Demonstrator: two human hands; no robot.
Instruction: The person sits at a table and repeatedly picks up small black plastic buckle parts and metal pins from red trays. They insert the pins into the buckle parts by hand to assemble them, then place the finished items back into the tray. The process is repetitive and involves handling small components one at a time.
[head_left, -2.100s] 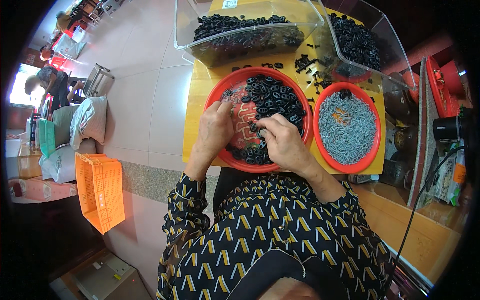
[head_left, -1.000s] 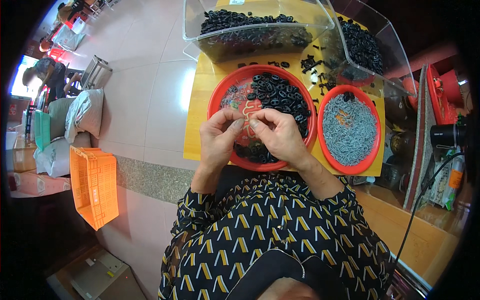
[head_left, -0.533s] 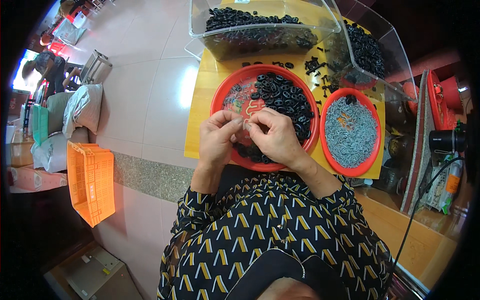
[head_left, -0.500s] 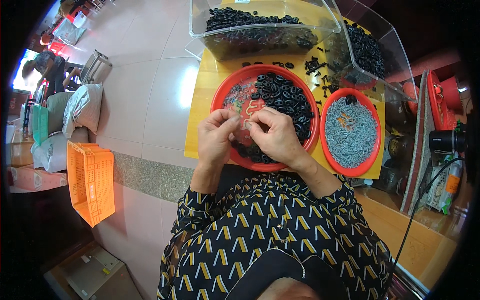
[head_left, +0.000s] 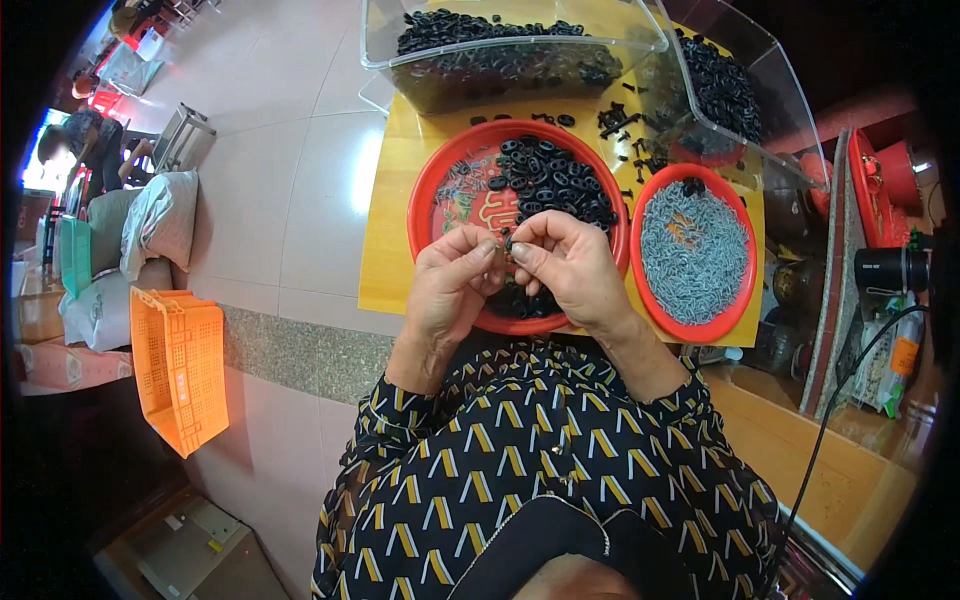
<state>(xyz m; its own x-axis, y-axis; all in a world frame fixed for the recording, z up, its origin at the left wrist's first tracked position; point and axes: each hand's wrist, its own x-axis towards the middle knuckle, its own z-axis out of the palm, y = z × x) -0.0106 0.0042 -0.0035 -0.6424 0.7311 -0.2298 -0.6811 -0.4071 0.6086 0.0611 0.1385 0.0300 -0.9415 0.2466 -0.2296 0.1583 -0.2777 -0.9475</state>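
Over the near half of a round red tray (head_left: 416,195), my left hand (head_left: 445,290) and my right hand (head_left: 580,272) meet fingertip to fingertip. Both are closed in a pinch on one small black plastic piece (head_left: 508,243), mostly covered by the fingers. Black two-hole oval pieces (head_left: 565,182) are heaped in the tray's right side, and more show beneath my hands. Small silvery screws (head_left: 462,183) lie scattered at its upper left. Right of it, a second red tray (head_left: 751,262) holds a spread of silvery screws (head_left: 690,270).
Two clear plastic bins (head_left: 515,50) (head_left: 775,140) with black pieces stand at the table's far side. Loose black parts (head_left: 615,120) lie on the yellow table (head_left: 385,240). An orange crate (head_left: 185,370) is on the floor at left. A black cable (head_left: 850,380) hangs at right.
My fingertips have come together, and a black piece now shows between them. Both hands sit slightly lower over the tray. The whole view has shifted a little.
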